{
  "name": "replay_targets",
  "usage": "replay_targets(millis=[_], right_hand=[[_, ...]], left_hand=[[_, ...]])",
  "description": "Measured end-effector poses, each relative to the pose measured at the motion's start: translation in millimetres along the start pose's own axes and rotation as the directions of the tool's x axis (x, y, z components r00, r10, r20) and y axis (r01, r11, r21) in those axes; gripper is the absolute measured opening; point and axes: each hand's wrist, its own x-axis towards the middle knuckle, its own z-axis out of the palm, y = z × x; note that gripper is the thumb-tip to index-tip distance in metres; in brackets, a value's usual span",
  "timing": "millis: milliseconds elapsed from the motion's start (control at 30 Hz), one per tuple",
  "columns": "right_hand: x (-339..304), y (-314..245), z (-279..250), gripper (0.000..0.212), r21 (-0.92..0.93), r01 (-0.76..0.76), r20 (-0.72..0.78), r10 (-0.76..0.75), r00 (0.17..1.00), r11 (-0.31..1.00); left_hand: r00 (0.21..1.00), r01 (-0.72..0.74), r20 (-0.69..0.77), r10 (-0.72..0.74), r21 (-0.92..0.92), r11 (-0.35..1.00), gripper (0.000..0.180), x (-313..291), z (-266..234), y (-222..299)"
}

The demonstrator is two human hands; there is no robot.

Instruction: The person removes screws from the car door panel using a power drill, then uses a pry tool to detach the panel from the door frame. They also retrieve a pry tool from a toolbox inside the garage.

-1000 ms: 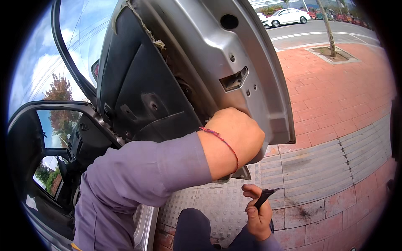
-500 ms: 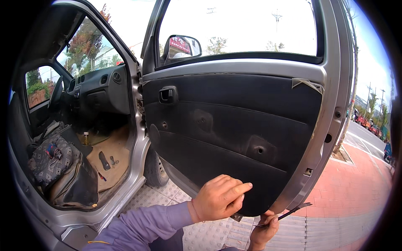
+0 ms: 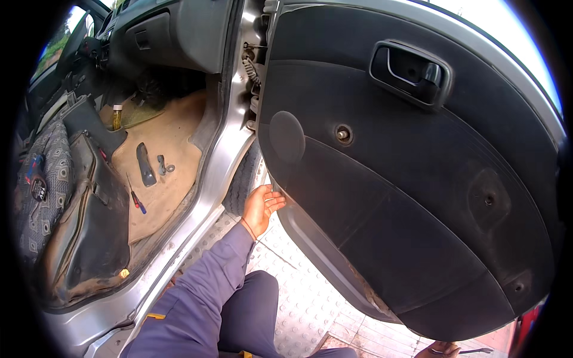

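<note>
A black door trim panel (image 3: 394, 221) fills the right side, on the open silver car door. My left hand (image 3: 261, 209) is at the panel's lower edge on the hinge side, its fingers curled against that edge. At the bottom of the picture, my right hand (image 3: 439, 351) is partly cut off below the panel's lowest corner. It is closed on a thin dark pry bar (image 3: 476, 351) with a forked tip. The panel has an inside door handle (image 3: 412, 71) and a bare window-crank spindle (image 3: 342, 135).
Inside the car lie a screwdriver (image 3: 137, 203), a long dark plastic piece (image 3: 145, 164) and a small jar (image 3: 117, 117) on the tan floor mat (image 3: 173, 137). A patterned seat (image 3: 54, 173) stands at left. The silver door sill (image 3: 203, 209) and front tire (image 3: 243, 185) are near my left arm.
My view has turned toward the hinge side and come closer. My left hand went from hovering in front of the panel to its hinge-side lower edge. My right hand still holds the pry bar below.
</note>
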Motion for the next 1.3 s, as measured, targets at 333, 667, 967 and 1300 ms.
replay_targets(millis=[333,667,967,1300], right_hand=[[-2,-49,5,0.037,0.916,-0.360,0.220,0.528,0.820,0.177],[-7,-78,11,0.041,0.916,-0.381,0.251,0.565,0.786,0.123],[-25,-105,4,0.040,0.921,-0.387,0.274,0.631,0.726,0.045],[-30,-72,-11,0.040,0.892,-0.430,0.301,0.527,0.795,0.140]], left_hand=[[0.946,0.310,0.180,-0.269,-0.273,0.910,0.032,13,15,35],[0.925,0.371,0.196,-0.327,-0.268,0.889,0.025,28,20,36],[0.479,0.774,0.516,-0.710,0.132,0.619,0.048,-78,59,-34],[0.542,0.738,0.638,-0.547,-0.049,0.673,0.041,-113,75,-80]])
